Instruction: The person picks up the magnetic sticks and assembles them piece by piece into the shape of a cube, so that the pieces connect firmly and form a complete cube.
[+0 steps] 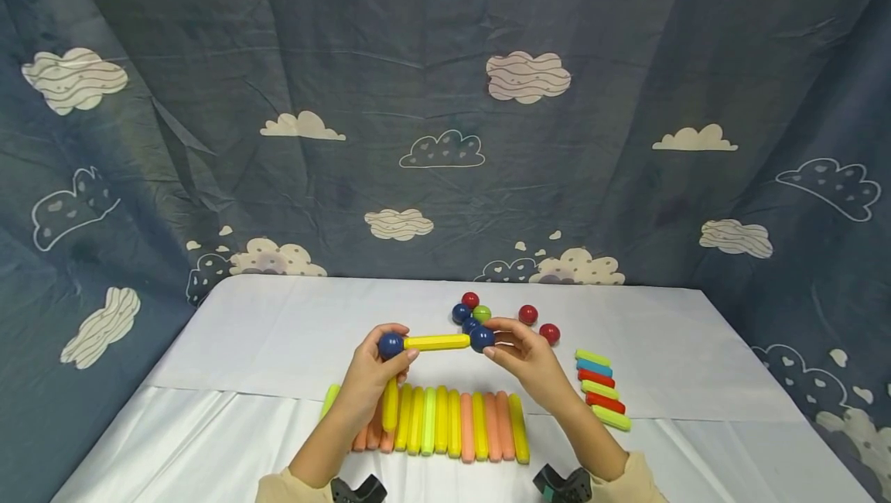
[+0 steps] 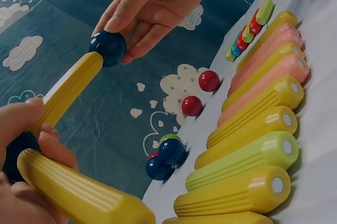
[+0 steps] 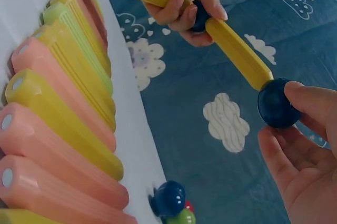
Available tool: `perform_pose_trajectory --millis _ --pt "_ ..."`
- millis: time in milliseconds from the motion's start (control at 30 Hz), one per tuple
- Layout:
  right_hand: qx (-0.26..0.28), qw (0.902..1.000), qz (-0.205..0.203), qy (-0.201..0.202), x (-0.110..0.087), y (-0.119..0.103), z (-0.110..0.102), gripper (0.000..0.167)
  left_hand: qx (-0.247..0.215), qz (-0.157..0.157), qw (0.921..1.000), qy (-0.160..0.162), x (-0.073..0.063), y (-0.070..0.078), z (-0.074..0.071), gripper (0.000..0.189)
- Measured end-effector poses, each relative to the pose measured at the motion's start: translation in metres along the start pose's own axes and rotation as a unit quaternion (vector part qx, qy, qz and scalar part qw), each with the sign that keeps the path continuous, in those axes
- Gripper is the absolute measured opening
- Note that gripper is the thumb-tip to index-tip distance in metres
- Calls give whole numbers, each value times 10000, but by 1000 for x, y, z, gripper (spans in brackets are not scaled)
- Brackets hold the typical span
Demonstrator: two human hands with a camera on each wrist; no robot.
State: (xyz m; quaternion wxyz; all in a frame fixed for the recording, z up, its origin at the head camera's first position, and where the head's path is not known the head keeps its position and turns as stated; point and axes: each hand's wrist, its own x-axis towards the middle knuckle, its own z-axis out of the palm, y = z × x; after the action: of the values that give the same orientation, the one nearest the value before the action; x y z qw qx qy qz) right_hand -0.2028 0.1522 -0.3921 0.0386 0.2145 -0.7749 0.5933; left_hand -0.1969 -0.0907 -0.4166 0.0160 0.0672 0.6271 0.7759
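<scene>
Above the white surface (image 1: 661,356), my left hand (image 1: 369,374) grips a blue ball (image 1: 390,345) and my right hand (image 1: 529,354) pinches a second ball (image 1: 482,339), a yellow rod (image 1: 437,343) joining them; another rod (image 1: 390,407) juts from the first. Rods (image 1: 455,422) and loose balls (image 1: 549,333) lie below; cloud-print cloth (image 1: 390,23) hangs behind.

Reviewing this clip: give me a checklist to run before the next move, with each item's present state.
1. Left hand grips the left blue ball: ok.
2. Right hand pinches the right blue ball: ok.
3. Connecting yellow stick meets both balls: ok.
4. Hanging yellow stick has a ball on its lower end: not ok, that end is bare.
5. Spare red ball available on the table: ok.
6. Joints firm enough to move: cannot tell.
</scene>
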Motion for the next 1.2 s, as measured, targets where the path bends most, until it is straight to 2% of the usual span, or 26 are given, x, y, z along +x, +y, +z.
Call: perform_pose_trajectory --millis 133,200,400,600,767,933,1067,1200 --pt "110 9999 29 -59 -1 -5 0 38 5 -125 9999 98 0 0 0 31" --pt "127 9999 -10 -59 -1 3 -2 39 -43 -208 9997 138 1 0 0 31" --pt "-301 9995 2 -5 -15 15 -13 44 -68 -333 9992 207 1 1 -2 32" --pt "-560 9959 638 -319 -38 29 -26 53 -57 -295 9993 232 1 4 -3 33" --pt "-841 9852 1216 -862 -53 43 -29 65 -25 -227 9996 177 0 6 -3 32" --pt "-1363 9665 1745 -1298 -58 53 -25 80 -42 -208 9996 163 -1 6 -4 33" --pt "-1988 9516 1838 -1455 -59 54 -21 83 -64 -203 9996 191 -1 4 -4 35" --pt "-2017 9493 1933 -1441 -59 51 -21 79 -61 -204 9996 208 0 5 -4 33"
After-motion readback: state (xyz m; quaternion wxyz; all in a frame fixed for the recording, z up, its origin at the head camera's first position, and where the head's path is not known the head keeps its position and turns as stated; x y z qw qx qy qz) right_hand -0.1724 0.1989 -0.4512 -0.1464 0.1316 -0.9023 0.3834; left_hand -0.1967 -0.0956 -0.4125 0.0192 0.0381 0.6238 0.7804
